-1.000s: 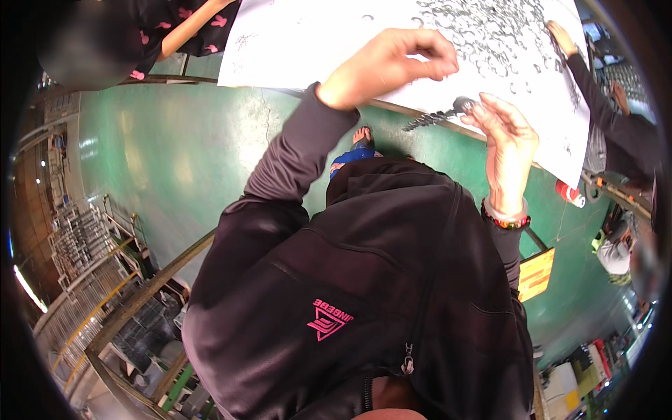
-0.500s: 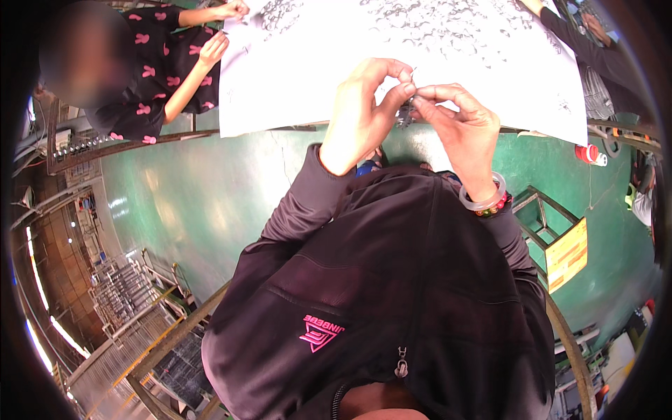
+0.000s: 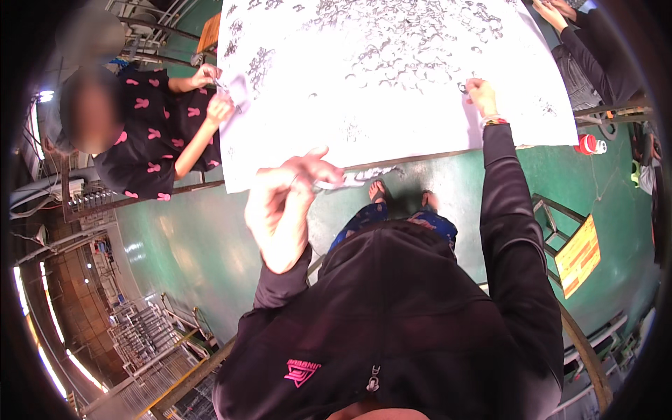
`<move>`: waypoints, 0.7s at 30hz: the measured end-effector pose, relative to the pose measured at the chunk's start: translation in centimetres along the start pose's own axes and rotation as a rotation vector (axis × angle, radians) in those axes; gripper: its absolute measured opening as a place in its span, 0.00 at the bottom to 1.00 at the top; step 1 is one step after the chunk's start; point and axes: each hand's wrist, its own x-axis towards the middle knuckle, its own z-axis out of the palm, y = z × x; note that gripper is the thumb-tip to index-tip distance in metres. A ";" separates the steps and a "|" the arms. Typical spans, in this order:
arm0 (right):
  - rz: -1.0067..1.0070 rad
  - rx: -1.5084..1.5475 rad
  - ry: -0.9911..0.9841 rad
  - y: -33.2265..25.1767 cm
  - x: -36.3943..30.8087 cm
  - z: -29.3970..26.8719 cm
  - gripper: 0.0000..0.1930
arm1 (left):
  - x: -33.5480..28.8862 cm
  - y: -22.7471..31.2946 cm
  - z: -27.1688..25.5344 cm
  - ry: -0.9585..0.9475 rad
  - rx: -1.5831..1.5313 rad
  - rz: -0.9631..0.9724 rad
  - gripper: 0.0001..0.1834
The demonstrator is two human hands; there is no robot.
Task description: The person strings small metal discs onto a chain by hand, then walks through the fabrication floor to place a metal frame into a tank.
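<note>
My left hand [image 3: 283, 210], raised off the near edge of the table, is closed with thumb and fingers pinched together. From it a blurred strand of small dark, shiny pieces [image 3: 360, 178] stretches to the right, over the floor. My right hand [image 3: 481, 96] reaches out over the white tabletop [image 3: 413, 129] with its fingertips pinched. At those fingertips is a small dark curved piece [image 3: 462, 88], too small to make out exactly. Many loose pieces of the same curved kind [image 3: 399, 59] lie scattered to the left of that hand and beyond it.
At the left table edge a co-worker in a black shirt with pink figures [image 3: 157, 129] handles small parts. Another person in dark sleeves [image 3: 595, 52] is at the far right. A wood-topped stool [image 3: 579, 255] and a red-and-white container [image 3: 586, 145] are at the right.
Both hands were together in front of me, working on a small dark bunch. They have parted: the left has come nearer and left with the strand, the right has gone out over the table.
</note>
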 end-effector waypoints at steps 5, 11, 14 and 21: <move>-0.478 -0.575 0.444 2.5 1.9 6.1 0.14 | 1.2 3.9 0.3 -0.015 -0.005 0.047 0.09; -0.508 -0.747 0.278 1.1 2.3 4.5 0.09 | 2.7 9.1 -2.2 -0.032 -0.340 0.076 0.04; -0.529 -0.870 0.223 0.6 3.1 2.8 0.10 | 2.5 11.1 -3.0 0.049 -0.498 0.090 0.06; -0.537 -0.444 0.033 1.5 4.8 -1.1 0.13 | 2.3 7.8 -2.9 -0.138 -0.412 0.187 0.10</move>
